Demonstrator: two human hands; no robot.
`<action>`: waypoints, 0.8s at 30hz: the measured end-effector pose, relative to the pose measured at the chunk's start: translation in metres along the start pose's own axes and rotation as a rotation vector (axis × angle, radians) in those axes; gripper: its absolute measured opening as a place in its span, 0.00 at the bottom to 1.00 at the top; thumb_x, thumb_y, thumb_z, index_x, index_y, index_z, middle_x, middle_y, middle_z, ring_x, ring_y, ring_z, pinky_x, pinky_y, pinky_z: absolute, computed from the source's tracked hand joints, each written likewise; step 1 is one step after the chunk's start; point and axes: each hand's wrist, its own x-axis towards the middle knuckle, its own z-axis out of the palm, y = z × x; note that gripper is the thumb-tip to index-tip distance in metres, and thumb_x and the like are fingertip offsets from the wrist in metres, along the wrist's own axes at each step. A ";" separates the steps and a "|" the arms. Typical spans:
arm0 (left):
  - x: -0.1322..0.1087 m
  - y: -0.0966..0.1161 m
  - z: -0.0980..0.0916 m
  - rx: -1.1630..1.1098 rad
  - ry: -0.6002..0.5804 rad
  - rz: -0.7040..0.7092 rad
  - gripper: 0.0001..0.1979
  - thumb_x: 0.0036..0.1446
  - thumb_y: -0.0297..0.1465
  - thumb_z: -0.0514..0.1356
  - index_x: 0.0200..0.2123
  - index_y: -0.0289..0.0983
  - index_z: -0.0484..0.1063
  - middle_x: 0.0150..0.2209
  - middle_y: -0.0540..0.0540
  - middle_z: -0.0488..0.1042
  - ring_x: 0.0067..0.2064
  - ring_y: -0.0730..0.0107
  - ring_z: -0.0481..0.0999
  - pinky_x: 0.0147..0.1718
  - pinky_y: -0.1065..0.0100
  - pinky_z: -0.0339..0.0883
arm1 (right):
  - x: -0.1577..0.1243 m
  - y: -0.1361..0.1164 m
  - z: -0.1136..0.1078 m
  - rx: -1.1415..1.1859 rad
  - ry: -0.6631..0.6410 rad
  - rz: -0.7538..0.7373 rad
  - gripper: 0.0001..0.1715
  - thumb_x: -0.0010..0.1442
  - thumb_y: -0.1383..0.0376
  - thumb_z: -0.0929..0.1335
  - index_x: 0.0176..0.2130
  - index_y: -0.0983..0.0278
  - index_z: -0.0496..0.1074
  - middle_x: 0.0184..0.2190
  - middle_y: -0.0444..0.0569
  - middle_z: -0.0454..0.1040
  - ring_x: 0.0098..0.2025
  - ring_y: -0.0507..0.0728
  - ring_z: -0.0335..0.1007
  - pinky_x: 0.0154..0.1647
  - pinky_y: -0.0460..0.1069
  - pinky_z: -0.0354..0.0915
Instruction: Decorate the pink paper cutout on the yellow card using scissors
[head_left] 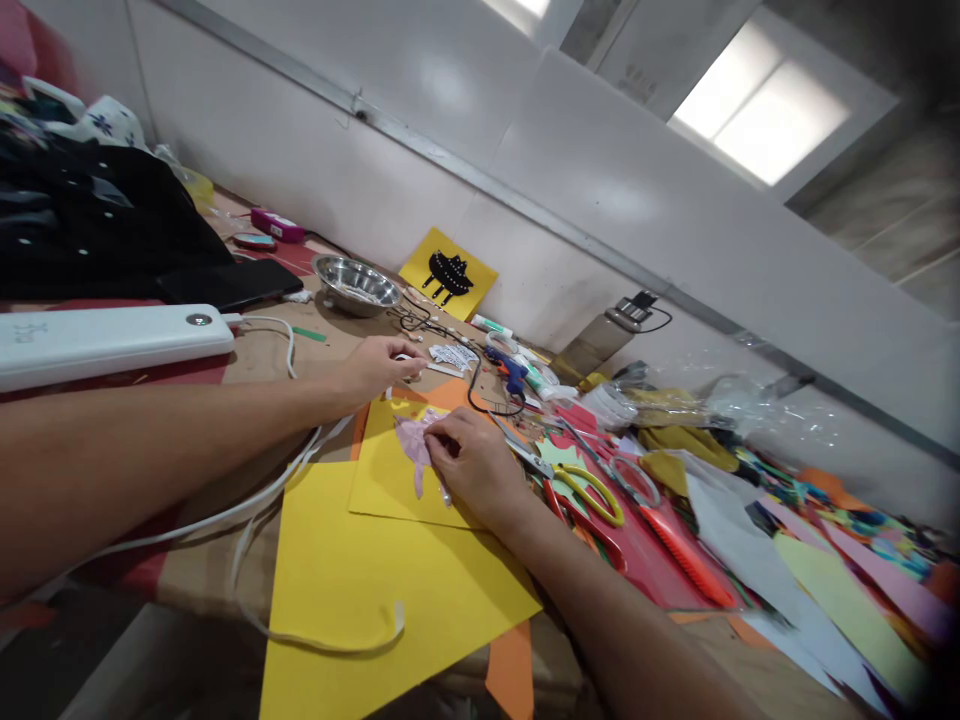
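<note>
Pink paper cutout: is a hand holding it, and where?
The right hand pinches the pink paper cutout at its right edge, on the yellow sheet. The left hand rests near the sheet's top edge.

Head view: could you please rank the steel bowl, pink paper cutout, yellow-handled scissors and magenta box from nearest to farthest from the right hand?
1. Pink paper cutout, at the fingertips of the right hand.
2. Yellow-handled scissors, just to its right.
3. Steel bowl, far back on the left.
4. Magenta box, farther left beyond the bowl.
</note>
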 end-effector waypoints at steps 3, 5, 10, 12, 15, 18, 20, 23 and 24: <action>-0.001 0.002 -0.001 0.010 0.007 -0.010 0.12 0.49 0.36 0.60 0.31 0.32 0.73 0.24 0.50 0.72 0.18 0.82 0.60 0.17 0.76 0.55 | -0.001 0.000 0.000 -0.025 -0.027 -0.040 0.08 0.55 0.72 0.65 0.30 0.64 0.74 0.29 0.48 0.70 0.31 0.52 0.65 0.34 0.46 0.61; -0.002 0.003 -0.001 0.012 0.009 -0.024 0.12 0.49 0.36 0.60 0.32 0.32 0.73 0.24 0.49 0.73 0.19 0.82 0.60 0.17 0.77 0.55 | -0.002 0.002 -0.001 -0.010 -0.066 -0.068 0.08 0.55 0.73 0.65 0.30 0.65 0.73 0.29 0.48 0.70 0.32 0.52 0.65 0.34 0.46 0.61; -0.002 0.003 -0.001 0.011 0.000 -0.015 0.12 0.49 0.36 0.60 0.32 0.33 0.73 0.27 0.48 0.74 0.19 0.82 0.60 0.16 0.77 0.55 | -0.002 0.006 -0.009 0.112 -0.148 -0.090 0.10 0.57 0.73 0.64 0.32 0.65 0.75 0.31 0.49 0.70 0.33 0.52 0.66 0.36 0.46 0.62; -0.002 0.003 -0.001 0.009 0.008 -0.020 0.12 0.49 0.36 0.60 0.32 0.33 0.73 0.26 0.48 0.74 0.18 0.81 0.60 0.16 0.76 0.55 | -0.001 0.008 -0.010 0.156 -0.153 -0.066 0.11 0.56 0.74 0.64 0.32 0.65 0.75 0.31 0.49 0.71 0.34 0.51 0.67 0.36 0.46 0.63; -0.002 0.003 0.000 -0.001 0.014 -0.028 0.11 0.48 0.36 0.60 0.32 0.33 0.73 0.26 0.48 0.74 0.19 0.81 0.61 0.18 0.76 0.56 | -0.001 0.011 -0.010 0.187 -0.141 -0.005 0.11 0.56 0.73 0.64 0.35 0.63 0.76 0.32 0.48 0.73 0.34 0.52 0.68 0.37 0.47 0.63; -0.002 0.004 0.000 -0.012 0.014 -0.030 0.11 0.48 0.35 0.60 0.31 0.33 0.73 0.26 0.48 0.74 0.20 0.81 0.62 0.19 0.76 0.56 | -0.001 0.012 -0.009 0.189 -0.107 0.047 0.10 0.56 0.71 0.65 0.37 0.61 0.75 0.34 0.48 0.75 0.36 0.53 0.69 0.39 0.48 0.63; -0.002 0.005 0.001 -0.010 0.021 -0.030 0.10 0.48 0.35 0.60 0.31 0.33 0.73 0.25 0.48 0.74 0.19 0.82 0.61 0.19 0.76 0.56 | -0.001 0.011 -0.008 0.188 -0.081 0.064 0.08 0.55 0.70 0.66 0.36 0.61 0.75 0.34 0.47 0.76 0.36 0.53 0.70 0.39 0.48 0.63; -0.002 0.004 0.001 -0.013 0.024 -0.024 0.09 0.48 0.34 0.60 0.30 0.33 0.74 0.24 0.49 0.74 0.19 0.82 0.61 0.19 0.76 0.57 | 0.000 0.009 -0.007 0.160 -0.078 0.050 0.06 0.54 0.71 0.67 0.32 0.62 0.74 0.31 0.46 0.75 0.33 0.52 0.68 0.36 0.47 0.62; -0.001 0.004 0.001 -0.020 0.021 -0.017 0.09 0.48 0.34 0.60 0.30 0.33 0.74 0.24 0.49 0.74 0.19 0.82 0.61 0.19 0.76 0.57 | 0.001 0.009 -0.006 0.146 -0.085 0.041 0.06 0.54 0.71 0.67 0.31 0.63 0.74 0.30 0.46 0.74 0.32 0.51 0.68 0.36 0.46 0.62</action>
